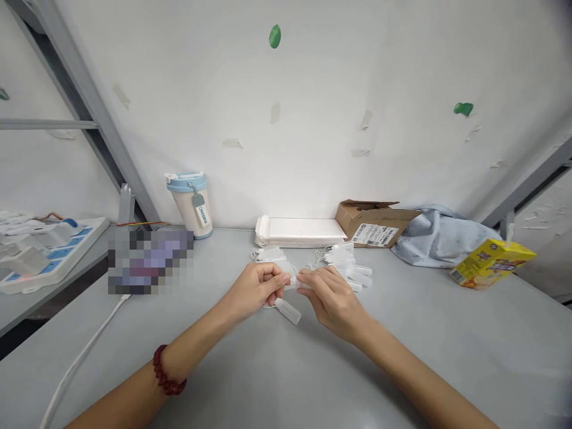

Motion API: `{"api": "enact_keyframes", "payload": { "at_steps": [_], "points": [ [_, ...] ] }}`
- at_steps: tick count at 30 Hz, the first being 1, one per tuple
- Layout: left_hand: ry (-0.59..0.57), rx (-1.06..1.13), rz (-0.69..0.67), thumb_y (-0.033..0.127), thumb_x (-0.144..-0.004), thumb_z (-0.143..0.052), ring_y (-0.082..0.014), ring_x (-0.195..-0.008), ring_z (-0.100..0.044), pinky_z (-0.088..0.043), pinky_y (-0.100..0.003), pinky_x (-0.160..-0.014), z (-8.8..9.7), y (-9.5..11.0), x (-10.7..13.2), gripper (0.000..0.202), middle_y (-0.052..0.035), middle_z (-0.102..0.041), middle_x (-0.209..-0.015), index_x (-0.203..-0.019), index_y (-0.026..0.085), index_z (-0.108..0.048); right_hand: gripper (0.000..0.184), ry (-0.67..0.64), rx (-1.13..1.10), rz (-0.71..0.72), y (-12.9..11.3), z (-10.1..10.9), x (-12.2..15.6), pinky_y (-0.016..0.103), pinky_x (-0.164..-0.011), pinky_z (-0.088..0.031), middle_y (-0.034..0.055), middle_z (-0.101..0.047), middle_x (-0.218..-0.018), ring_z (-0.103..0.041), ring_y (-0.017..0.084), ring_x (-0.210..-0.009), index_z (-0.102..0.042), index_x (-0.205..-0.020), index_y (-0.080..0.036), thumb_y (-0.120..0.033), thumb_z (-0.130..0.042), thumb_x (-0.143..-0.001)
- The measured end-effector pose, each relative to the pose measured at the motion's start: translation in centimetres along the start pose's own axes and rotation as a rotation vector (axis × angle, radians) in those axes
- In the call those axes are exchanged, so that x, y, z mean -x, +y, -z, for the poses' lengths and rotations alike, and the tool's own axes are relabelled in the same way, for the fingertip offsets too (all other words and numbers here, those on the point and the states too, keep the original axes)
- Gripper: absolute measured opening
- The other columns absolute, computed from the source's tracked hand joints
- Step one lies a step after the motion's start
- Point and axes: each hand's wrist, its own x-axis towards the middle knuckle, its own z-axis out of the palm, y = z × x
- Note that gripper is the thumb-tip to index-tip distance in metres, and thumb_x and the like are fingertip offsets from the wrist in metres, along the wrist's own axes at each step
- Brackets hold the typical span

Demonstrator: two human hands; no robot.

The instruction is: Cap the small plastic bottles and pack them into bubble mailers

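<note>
Over the middle of the grey table, my left hand (260, 285) and my right hand (334, 299) meet fingertip to fingertip. Both are closed in a pinch on a small translucent plastic piece (292, 278), mostly covered by the fingers. Just below my left fingers lies a translucent plastic tube with a thin loop (288, 311). Behind my right hand is a pile of similar tubes (361, 274), partly hidden by it. Another group of translucent pieces with loops (270, 255) lies behind my left hand.
A stack of flat white trays (304, 231) stands by the wall, beside an opened cardboard box (373, 226). To the right are a blue cloth (438, 235) and a yellow drink carton (489, 265). A tumbler (190, 205), white cable (84, 354) and power strip (62, 256) occupy the left.
</note>
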Motion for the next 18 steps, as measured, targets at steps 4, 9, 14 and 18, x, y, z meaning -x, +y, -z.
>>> {"api": "enact_keyframes", "payload": {
  "at_steps": [4, 9, 14, 18],
  "points": [
    [0.005, -0.045, 0.020, 0.041, -0.075, -0.054, -0.0080, -0.047, -0.043, -0.034, -0.020, -0.048, 0.3, -0.1, -0.2, 0.029, 0.0026, -0.051, -0.055, -0.063, 0.015, -0.055, 0.011, -0.031, 0.028, -0.005, 0.4, 0.2, -0.2, 0.028, -0.063, -0.034, 0.0035, -0.065, -0.082, -0.051, 0.013, -0.063, -0.048, -0.097, -0.017, -0.013, -0.045, -0.087],
    [-0.007, -0.065, 0.048, 0.040, -0.073, -0.056, -0.0073, -0.047, -0.043, -0.033, -0.020, -0.047, 0.9, 0.1, -0.5, 0.028, 0.0028, -0.052, -0.055, -0.063, 0.014, -0.057, 0.009, -0.028, 0.082, -0.011, 1.5, 0.1, -0.2, 0.029, -0.064, -0.034, 0.0052, -0.065, -0.080, -0.054, 0.016, -0.069, -0.050, -0.096, -0.016, -0.018, -0.048, -0.087],
    [-0.053, -0.122, 0.058, 0.039, -0.072, -0.057, -0.0075, -0.049, -0.044, -0.033, -0.020, -0.047, 2.1, 0.4, -0.5, 0.027, 0.0013, -0.055, -0.059, -0.065, 0.014, -0.060, 0.010, -0.095, 0.193, -0.086, 3.4, 0.4, 0.0, 0.030, -0.065, -0.034, 0.0067, -0.065, -0.082, -0.057, 0.018, -0.074, -0.052, -0.094, -0.016, -0.016, -0.044, -0.087],
    [-0.074, -0.172, 0.081, 0.040, -0.069, -0.059, -0.0091, -0.049, -0.046, -0.033, -0.021, -0.047, 3.2, 0.5, -0.5, 0.026, 0.0008, -0.055, -0.057, -0.060, 0.015, -0.060, 0.012, -0.226, 0.284, -0.294, 4.7, 1.0, 0.0, 0.027, -0.059, -0.033, 0.0049, -0.065, -0.071, -0.057, 0.017, -0.063, -0.056, -0.082, -0.017, -0.017, -0.044, -0.086]
  ]
}}
